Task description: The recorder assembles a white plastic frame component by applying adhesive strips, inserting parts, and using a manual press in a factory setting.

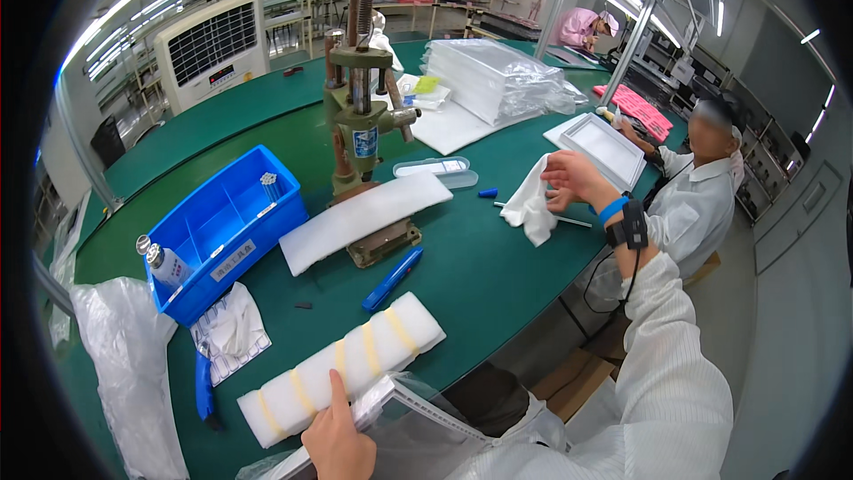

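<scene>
My right hand (577, 176), with a blue band and a black device at its wrist, is closed on a white cloth (531, 203) that hangs over the table. A thin white stick (569, 220) lies beside the cloth. At the near edge, my left hand (339, 443) is curled at the rim of a white-edged frame (425, 409) in clear plastic. Its index finger stretches out onto a white foam block (338, 369) with several yellow bands across it. The left thumb and the frame's lower part are hidden.
A hand press (360, 124) stands mid-table, a white foam strip (364, 218) across its base. Around it are a blue divided bin (227, 231), a blue pen-like tool (393, 278), a blue-handled tool (204, 382) and bagged white panels (493, 80). A co-worker (697, 187) sits at right.
</scene>
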Motion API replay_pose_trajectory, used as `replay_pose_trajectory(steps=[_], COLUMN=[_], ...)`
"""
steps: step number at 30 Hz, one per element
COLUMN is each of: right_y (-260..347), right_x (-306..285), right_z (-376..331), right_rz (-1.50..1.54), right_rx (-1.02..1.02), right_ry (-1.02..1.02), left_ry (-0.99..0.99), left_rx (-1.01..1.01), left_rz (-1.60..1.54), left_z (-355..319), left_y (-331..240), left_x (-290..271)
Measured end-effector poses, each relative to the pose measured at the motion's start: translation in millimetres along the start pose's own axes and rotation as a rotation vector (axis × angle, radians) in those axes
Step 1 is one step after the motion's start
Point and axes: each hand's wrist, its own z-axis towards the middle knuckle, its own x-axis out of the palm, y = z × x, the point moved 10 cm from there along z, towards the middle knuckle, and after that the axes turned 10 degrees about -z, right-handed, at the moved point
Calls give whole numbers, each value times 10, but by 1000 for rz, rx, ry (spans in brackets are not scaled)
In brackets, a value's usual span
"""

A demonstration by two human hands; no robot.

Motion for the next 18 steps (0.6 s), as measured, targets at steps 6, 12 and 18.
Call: replay_pose_trajectory(steps=[6, 12, 18], right_y=[487, 237, -164], right_x=[107, 2578, 3232], right_z=[-502, -2411, -3171], right_rz=[-1142, -554, -210], right_rx=[-671, -696, -463], right_ry=[-689, 524, 970], left_ry=[-177, -180, -208], left_rx=[159, 62, 23], left_rz=[97, 60, -10], left_z=[-83, -157, -245], left_y=[-32, 71, -46], left_x=[-40, -196, -374])
